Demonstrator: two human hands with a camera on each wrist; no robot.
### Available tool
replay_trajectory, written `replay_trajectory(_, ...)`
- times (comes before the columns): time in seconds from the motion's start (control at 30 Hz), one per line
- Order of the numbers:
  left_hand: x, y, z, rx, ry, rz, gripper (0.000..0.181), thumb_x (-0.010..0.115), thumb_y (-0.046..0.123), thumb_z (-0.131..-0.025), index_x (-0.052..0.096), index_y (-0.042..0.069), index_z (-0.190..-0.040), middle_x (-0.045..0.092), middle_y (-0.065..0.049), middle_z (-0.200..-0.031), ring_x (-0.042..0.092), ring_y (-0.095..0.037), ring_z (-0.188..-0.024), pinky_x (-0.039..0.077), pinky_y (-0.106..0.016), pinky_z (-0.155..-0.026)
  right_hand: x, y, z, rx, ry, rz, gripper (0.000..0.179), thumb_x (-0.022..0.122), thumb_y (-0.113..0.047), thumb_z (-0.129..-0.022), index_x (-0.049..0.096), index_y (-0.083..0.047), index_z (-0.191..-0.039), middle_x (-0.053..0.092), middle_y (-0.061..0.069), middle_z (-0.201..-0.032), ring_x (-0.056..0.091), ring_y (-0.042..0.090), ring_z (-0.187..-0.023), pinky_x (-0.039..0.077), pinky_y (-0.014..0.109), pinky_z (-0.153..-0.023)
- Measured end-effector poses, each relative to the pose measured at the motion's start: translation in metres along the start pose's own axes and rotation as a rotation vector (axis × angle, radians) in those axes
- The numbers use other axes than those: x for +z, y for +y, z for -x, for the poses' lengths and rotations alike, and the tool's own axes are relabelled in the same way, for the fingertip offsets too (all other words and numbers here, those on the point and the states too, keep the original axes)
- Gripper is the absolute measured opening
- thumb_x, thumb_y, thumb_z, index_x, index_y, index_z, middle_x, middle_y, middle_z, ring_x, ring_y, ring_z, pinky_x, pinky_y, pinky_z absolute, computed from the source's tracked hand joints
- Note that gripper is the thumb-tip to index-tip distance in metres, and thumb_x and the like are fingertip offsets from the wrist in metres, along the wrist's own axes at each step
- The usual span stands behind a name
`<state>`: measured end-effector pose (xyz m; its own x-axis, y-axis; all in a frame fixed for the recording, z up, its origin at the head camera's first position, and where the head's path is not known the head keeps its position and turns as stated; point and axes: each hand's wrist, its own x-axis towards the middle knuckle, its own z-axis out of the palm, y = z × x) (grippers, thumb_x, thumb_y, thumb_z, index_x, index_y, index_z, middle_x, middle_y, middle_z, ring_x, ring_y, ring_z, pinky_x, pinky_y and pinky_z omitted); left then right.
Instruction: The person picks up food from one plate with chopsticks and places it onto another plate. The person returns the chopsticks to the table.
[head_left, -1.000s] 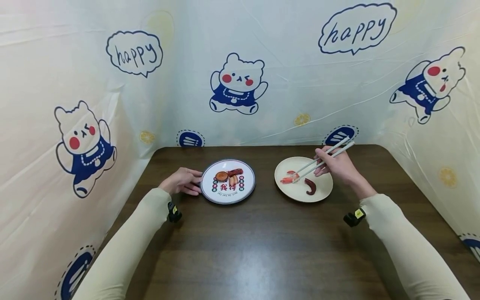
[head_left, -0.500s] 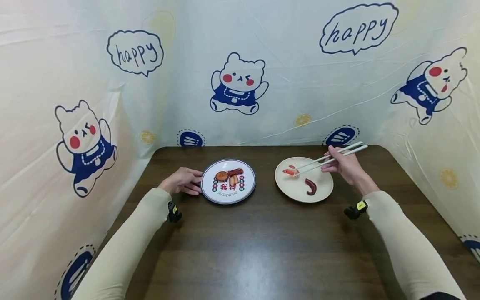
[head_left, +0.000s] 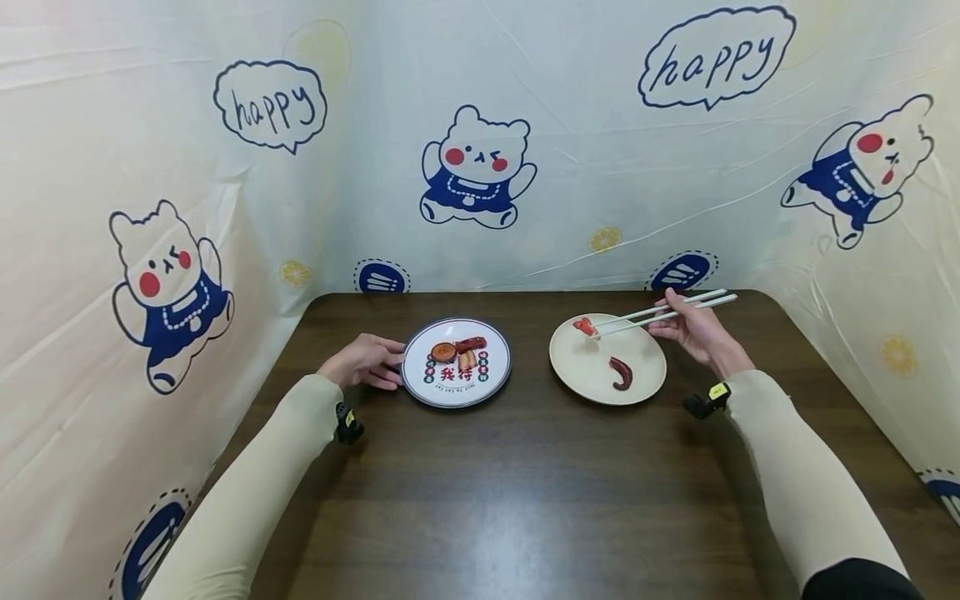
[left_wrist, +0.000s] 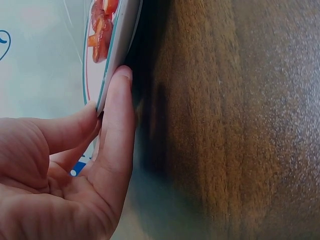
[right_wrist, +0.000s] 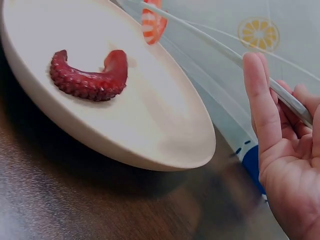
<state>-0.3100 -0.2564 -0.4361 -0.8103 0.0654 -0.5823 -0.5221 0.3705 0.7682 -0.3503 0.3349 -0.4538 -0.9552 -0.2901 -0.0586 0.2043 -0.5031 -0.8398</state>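
Observation:
My left hand (head_left: pixel 363 362) holds the left edge of a white, blue-rimmed plate (head_left: pixel 450 392), thumb at the rim and fingers underneath, as the left wrist view shows. Pieces of food (head_left: pixel 457 350) appear on that plate. In my right hand (head_left: pixel 697 329) is a pair of pale chopsticks (head_left: pixel 636 314), pointing left. At their tips is an orange-and-white shrimp (head_left: pixel 585 326), over the back left of a cream plate (head_left: pixel 577 375); whether it touches the plate I cannot tell. A dark red octopus tentacle (right_wrist: pixel 90 82) lies curled on the cream plate.
Both plates stand side by side on a dark wooden table (head_left: pixel 450 500). A pale curtain (head_left: pixel 570 183) printed with bears and "happy" bubbles hangs behind the table and along its sides. Each wrist carries a small black camera (head_left: pixel 705 402).
My right hand has shifted right and the chopsticks lie flatter. The shrimp at their tips has moved from the cream plate's left front toward its back edge. The left hand stays on its plate.

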Motion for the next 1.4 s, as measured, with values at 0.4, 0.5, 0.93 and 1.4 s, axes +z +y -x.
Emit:
replay_trajectory(0.4, 0.0010, 0.0013, 0.0011, 0.005, 0.011, -0.006, 0.054, 0.061, 0.013, -0.108, 0.044, 0.004, -0.159, 0.070, -0.020, -0.112, 0.075, -0.024, -0.078, 0.065, -0.038, -0.079, -0.0077, -0.0015, -0.0030, 0.036, -0.008, -0.034, 0.038, 0.044, -0.019, -0.114, 0.067, 0.008, -0.100, 0.073, 0.020, -0.082, 0.077, 0.032, -0.073, 0.066, 0.038, -0.074)
replay_trajectory(0.5, 0.0006, 0.0015, 0.0010, 0.005, 0.008, -0.009, 0.055, 0.061, 0.013, -0.108, 0.044, 0.004, -0.160, 0.069, -0.020, -0.113, 0.075, -0.023, -0.078, 0.065, -0.038, -0.079, -0.0069, -0.0023, -0.0035, 0.045, 0.002, -0.030, 0.037, 0.045, -0.019, -0.114, 0.066, 0.008, -0.099, 0.073, 0.020, -0.082, 0.077, 0.032, -0.073, 0.066, 0.038, -0.074)
replay_trajectory(0.93, 0.0012, -0.0008, -0.0004, -0.002, 0.011, 0.000, 0.054, 0.061, 0.013, -0.108, 0.045, 0.004, -0.159, 0.069, -0.020, -0.110, 0.075, -0.023, -0.077, 0.066, -0.038, -0.078, -0.0051, -0.0035, -0.0071, 0.046, 0.020, -0.022, 0.035, 0.047, -0.019, -0.113, 0.067, 0.006, -0.100, 0.072, 0.019, -0.082, 0.077, 0.031, -0.072, 0.066, 0.037, -0.073)
replay_trajectory(1.4, 0.0014, 0.0008, -0.0012, -0.005, 0.015, -0.004, 0.055, 0.062, 0.014, -0.108, 0.045, 0.004, -0.159, 0.069, -0.020, -0.112, 0.075, -0.024, -0.078, 0.065, -0.037, -0.078, -0.0017, -0.0018, -0.0081, 0.059, 0.043, -0.033, 0.034, 0.048, -0.019, -0.113, 0.066, 0.007, -0.101, 0.073, 0.018, -0.081, 0.077, 0.030, -0.072, 0.066, 0.037, -0.073)
